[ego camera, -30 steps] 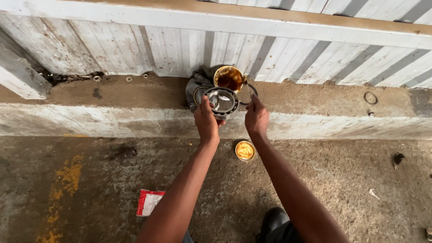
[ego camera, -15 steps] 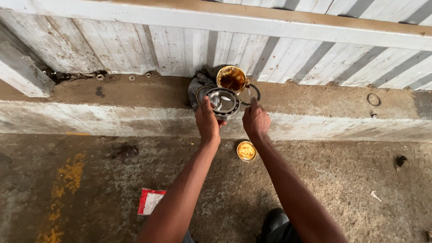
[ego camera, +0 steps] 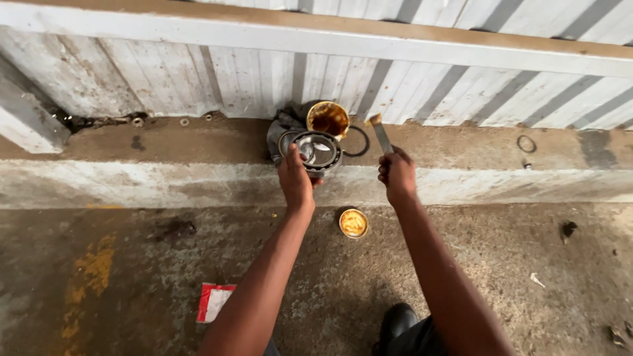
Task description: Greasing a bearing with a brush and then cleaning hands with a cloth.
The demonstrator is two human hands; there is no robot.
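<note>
the left hand covers the near edge of the bearing, hiding its grip there. the right hand hides the handle of the flat tool. the rag is mostly hidden behind the bearing. the shoe is cut off below.

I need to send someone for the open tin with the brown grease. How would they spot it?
Look along the concrete ledge under the white slatted wall. Behind the round metal bearing that the left hand touches stands the grease tin, beside a grey rag. It is upright and deep, unlike the shallow lid lying on the floor.
</note>
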